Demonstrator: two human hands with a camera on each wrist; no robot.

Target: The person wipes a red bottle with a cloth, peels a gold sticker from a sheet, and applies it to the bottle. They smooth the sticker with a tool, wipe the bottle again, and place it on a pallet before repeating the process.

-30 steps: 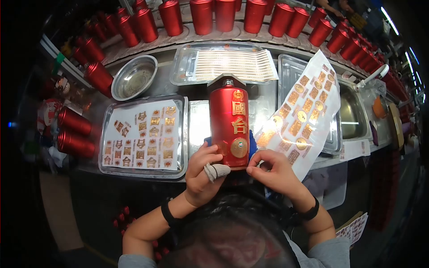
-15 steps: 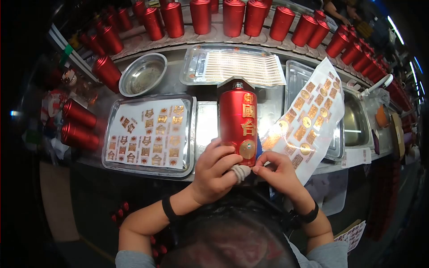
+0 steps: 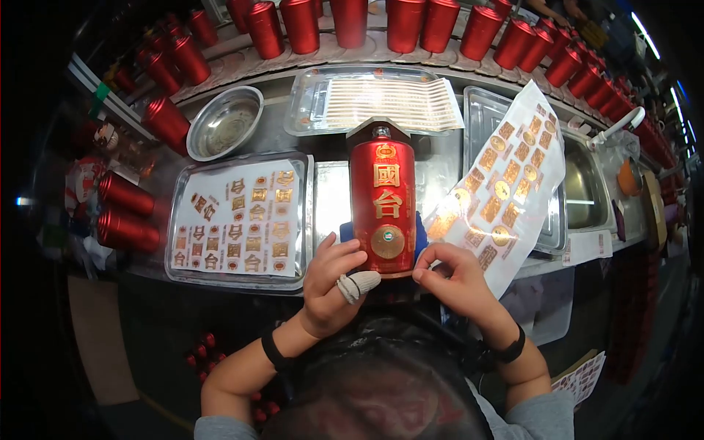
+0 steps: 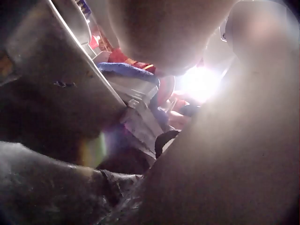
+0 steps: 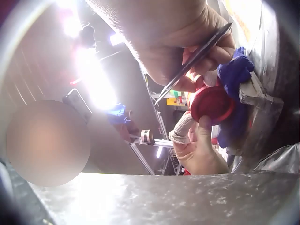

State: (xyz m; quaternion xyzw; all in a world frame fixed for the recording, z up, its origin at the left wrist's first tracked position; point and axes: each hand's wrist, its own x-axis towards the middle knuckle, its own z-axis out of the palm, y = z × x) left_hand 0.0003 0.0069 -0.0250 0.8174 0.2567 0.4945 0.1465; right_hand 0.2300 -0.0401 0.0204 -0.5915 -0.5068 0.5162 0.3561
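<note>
A red bottle [image 3: 361, 198] with gold characters and a round gold emblem lies on its side, neck away from me, over a blue cloth [image 3: 420, 233]. My left hand [image 3: 330, 290] holds it by the left side near the base, one finger in a ribbed fabric cover [image 3: 357, 285]. In the right wrist view, the left thumb presses the bottle's round base. My right hand [image 3: 458, 279] has thumb and forefinger together at the base's right edge. A thin, dark, pointed tool like tweezers [image 5: 194, 61] is held in that hand. The left wrist view is mostly blocked by the hand and glare.
A tray [image 3: 306, 220] with a sticker sheet stands left; another sheet [image 3: 506, 191] slants at right. Behind are a metal bowl [image 3: 226, 123] and a tray [image 3: 293, 110] of strips. Red bottles [image 3: 265, 29] line a conveyor at the back. A sink [image 3: 587, 192] is far right.
The bottle has been rolled so its gold characters, turned to the right half a second ago, now face up. My left fingers have drawn back from over it to its left side.
</note>
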